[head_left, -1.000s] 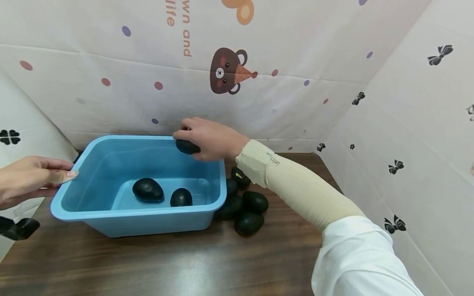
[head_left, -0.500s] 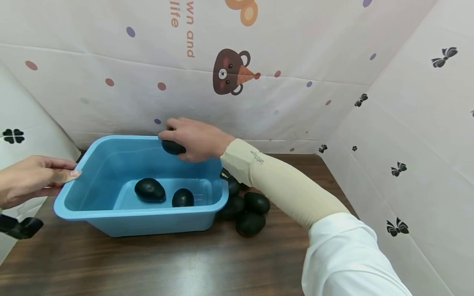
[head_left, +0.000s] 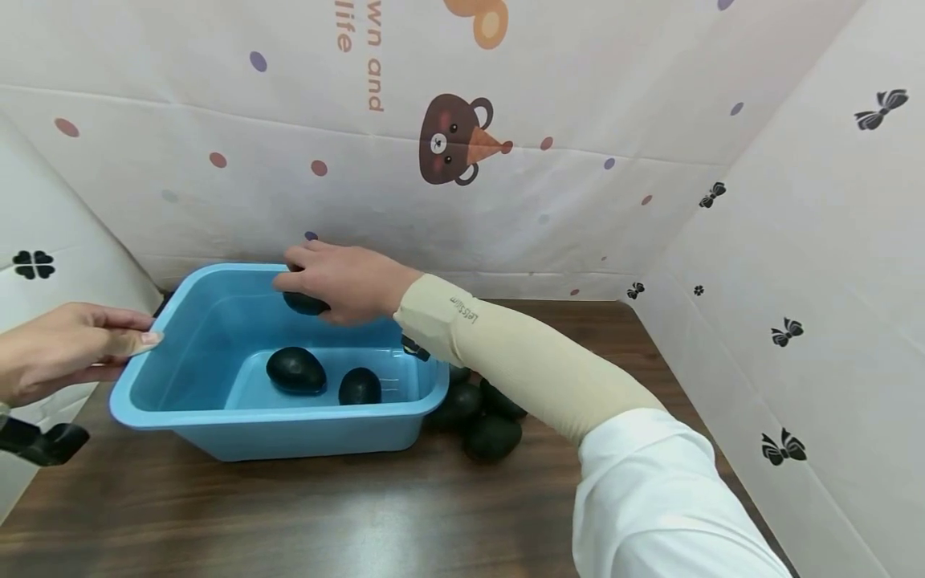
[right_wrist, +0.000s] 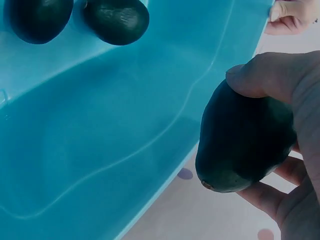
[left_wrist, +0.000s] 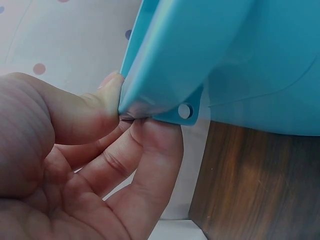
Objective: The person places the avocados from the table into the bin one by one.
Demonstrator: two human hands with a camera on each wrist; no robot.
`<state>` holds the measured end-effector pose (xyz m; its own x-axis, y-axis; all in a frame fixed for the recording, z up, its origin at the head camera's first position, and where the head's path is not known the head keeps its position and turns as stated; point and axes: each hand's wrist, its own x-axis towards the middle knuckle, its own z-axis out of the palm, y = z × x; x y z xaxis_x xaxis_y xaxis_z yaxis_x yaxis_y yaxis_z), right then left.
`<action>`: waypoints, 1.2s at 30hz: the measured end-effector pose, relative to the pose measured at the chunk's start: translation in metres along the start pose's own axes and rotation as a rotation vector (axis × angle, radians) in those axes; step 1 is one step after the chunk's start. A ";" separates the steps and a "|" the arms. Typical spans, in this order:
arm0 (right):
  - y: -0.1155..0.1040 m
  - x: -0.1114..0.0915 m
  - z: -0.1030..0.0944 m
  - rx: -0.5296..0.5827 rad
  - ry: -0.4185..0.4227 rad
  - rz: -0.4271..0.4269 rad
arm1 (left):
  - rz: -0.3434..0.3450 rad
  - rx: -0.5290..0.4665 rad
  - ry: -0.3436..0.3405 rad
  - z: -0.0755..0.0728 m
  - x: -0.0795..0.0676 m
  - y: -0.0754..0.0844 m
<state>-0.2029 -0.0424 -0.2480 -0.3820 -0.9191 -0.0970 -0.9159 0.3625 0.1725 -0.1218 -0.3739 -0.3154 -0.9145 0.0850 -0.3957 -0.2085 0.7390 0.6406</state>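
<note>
My left hand [head_left: 79, 349] pinches the left rim of a light blue plastic basin [head_left: 289, 419]; the left wrist view has its thumb on top and fingers beneath the rim. Over the back part of the basin, my right hand [head_left: 350, 282] grips a dark green avocado [right_wrist: 245, 140], thumb on one side and fingers on the other. Two more avocados lie on the basin floor, one larger-looking avocado [head_left: 296, 370] and another avocado [head_left: 360, 387] partly hidden by the front wall. Beside the basin's right end rests a pile of avocados [head_left: 491, 437], partly covered by my right forearm.
The basin stands on a dark wooden table [head_left: 303, 514]. A white printed cloth wall [head_left: 217, 193] rises close behind it, and another patterned wall [head_left: 817, 265] bounds the right side. A black strap-like piece [head_left: 54, 444] hangs below my left wrist.
My right hand has moved left along the back of the basin, carrying the avocado from its right corner. The left hand keeps its hold on the rim. The view has shifted slightly.
</note>
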 end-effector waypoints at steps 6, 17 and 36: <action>-0.008 0.012 0.002 -0.027 -0.014 -0.062 | -0.008 -0.009 -0.013 -0.001 0.000 -0.002; -0.025 0.029 -0.004 -0.057 -0.045 -0.114 | 0.000 -0.016 -0.025 -0.003 0.003 -0.008; -0.043 0.060 -0.006 -0.109 -0.091 -0.177 | -0.010 0.002 -0.045 -0.004 -0.003 0.006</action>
<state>-0.1857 -0.1145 -0.2554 -0.2302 -0.9475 -0.2221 -0.9529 0.1732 0.2489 -0.1214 -0.3729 -0.3076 -0.8959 0.1070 -0.4313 -0.2172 0.7412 0.6351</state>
